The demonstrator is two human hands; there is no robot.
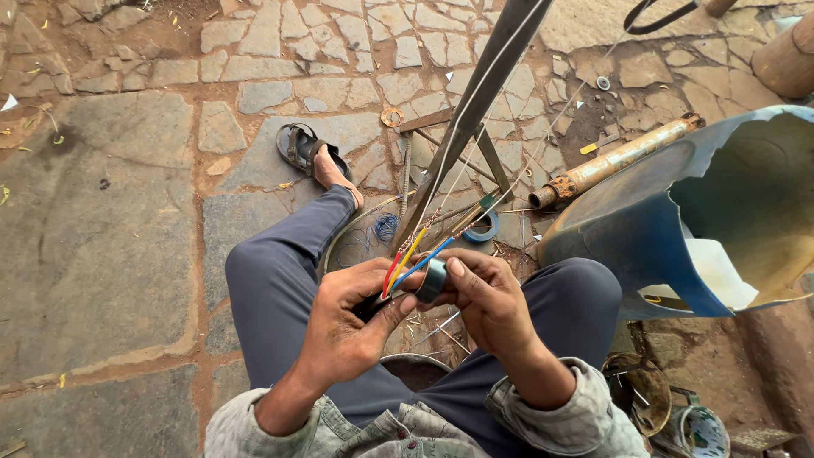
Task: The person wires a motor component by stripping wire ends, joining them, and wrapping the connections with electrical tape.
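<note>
The left hand [343,326] has its fingers clamped on a dark cable end from which red, yellow and blue wires [407,259] fan upward, and the right hand [487,301] pinches a tape roll [432,280] right against those wires, above the lap. Right of the wires lies a torn blue drum [644,246] on its side, a white sheet [721,271] inside. Below the drum, a small can [699,428]; its contents are unclear.

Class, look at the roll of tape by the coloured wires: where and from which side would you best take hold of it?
Grip the roll of tape across its flat sides, coming from the right as the right hand does. The left hand and coloured wires crowd its left, so only the right is free.
</note>
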